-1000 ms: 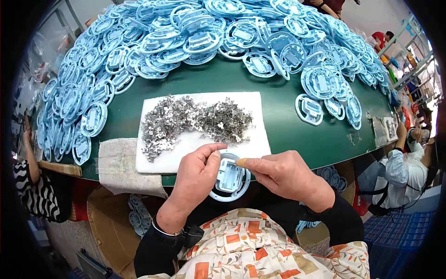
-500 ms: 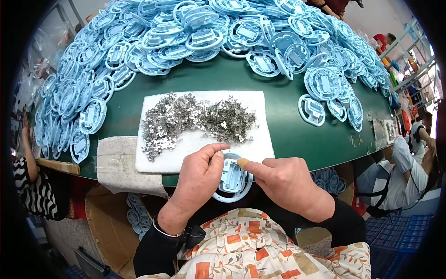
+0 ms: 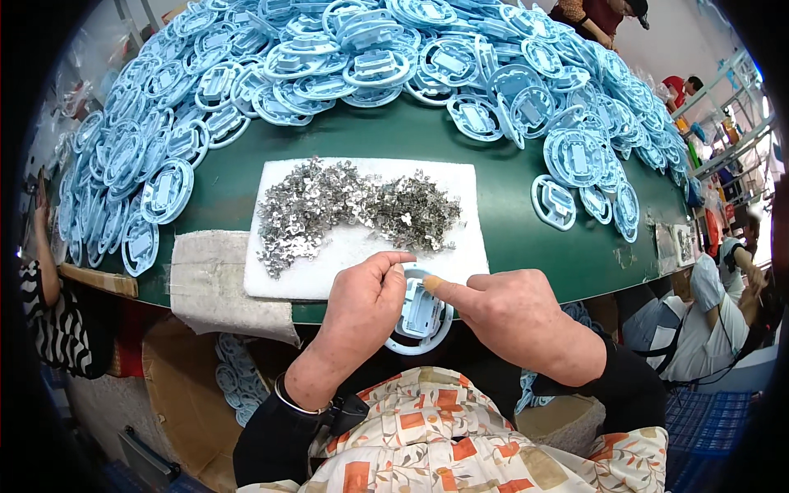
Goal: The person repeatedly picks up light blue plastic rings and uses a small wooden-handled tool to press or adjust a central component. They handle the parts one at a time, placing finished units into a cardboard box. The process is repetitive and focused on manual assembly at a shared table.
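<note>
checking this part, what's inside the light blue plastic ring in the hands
A light blue rectangular plastic housing sits inside the ring. The left hand and right hand cover parts of it; what lies beneath is hidden.

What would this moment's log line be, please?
left hand: holding blue round part | right hand: touching same part | white pad: small metal pieces | table: blue parts piled

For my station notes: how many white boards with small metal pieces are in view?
1: the white board on the green table, under small metal pieces, beyond the held blue part. Another could be hidden.
</note>
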A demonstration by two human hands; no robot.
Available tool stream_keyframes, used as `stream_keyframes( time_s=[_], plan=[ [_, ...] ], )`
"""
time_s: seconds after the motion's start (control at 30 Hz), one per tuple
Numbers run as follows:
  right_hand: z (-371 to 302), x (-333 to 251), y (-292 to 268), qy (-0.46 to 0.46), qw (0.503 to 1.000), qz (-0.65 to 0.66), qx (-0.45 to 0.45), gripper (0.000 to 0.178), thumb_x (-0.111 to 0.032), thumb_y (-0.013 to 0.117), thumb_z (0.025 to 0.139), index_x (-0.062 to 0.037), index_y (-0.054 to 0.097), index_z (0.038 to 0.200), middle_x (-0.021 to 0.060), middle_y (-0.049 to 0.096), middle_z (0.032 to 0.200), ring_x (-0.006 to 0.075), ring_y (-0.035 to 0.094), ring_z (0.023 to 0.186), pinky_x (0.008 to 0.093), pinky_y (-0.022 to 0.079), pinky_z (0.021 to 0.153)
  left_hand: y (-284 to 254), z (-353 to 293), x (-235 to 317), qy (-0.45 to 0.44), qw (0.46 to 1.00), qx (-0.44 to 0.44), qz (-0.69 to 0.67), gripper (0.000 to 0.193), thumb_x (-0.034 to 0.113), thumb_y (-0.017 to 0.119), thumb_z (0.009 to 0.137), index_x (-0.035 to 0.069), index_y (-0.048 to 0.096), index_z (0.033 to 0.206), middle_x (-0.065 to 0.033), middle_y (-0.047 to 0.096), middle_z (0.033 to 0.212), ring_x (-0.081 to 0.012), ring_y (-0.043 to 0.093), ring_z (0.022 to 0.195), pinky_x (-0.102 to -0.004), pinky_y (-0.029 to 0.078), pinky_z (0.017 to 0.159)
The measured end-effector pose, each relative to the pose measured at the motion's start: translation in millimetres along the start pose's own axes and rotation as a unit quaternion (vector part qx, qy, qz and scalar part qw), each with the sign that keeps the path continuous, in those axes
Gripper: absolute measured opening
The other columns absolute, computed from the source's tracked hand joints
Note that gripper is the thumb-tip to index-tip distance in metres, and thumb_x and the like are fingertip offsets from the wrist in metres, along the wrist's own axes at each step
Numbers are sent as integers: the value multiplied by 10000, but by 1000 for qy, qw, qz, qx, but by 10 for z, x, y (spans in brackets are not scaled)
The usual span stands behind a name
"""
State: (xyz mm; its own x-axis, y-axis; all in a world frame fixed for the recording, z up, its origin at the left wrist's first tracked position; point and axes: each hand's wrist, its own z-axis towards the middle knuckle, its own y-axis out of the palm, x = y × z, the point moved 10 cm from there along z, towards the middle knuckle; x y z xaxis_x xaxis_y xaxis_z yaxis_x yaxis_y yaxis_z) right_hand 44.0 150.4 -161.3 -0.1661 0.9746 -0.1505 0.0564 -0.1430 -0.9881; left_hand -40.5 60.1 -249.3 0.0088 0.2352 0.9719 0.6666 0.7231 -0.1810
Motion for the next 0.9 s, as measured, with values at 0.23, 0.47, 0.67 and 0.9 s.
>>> stream_keyframes(
  time_s=[0.23,0.47,0.67,0.9],
  plan=[
    [-9,-2,-5,-2,1000,13,4,459,-81,695,799,-173,668,1248,24,576,631,231,622,542,377,466,465,-18,-7,-7,-4,1000,-8,1,290,142,493,1038,-36,663,1191,55,570,647,-10,448,521,-218,371,470],
    [-12,-44,-46,-5,1000,-26,-6,452,-97,698,785,-162,685,1231,18,574,647,206,621,545,361,457,462,-6,-13,42,3,1000,-5,16,284,132,496,1035,-38,670,1183,60,547,627,-12,438,542,-222,363,485],
    [50,-152,-4,-3,997,-73,-40,443,-90,659,806,-141,653,1246,25,575,653,216,630,566,372,476,500,-29,-4,65,15,998,5,58,280,116,493,1020,-28,681,1168,51,519,595,-23,419,542,-243,359,493],
    [-154,-24,-234,-24,990,48,128,301,-27,632,865,-117,621,1152,90,590,706,230,657,649,372,496,571,-13,44,183,83,995,-46,-2,293,113,480,981,-23,688,1137,-95,686,803,-132,616,726,-303,495,677]
  ],
)
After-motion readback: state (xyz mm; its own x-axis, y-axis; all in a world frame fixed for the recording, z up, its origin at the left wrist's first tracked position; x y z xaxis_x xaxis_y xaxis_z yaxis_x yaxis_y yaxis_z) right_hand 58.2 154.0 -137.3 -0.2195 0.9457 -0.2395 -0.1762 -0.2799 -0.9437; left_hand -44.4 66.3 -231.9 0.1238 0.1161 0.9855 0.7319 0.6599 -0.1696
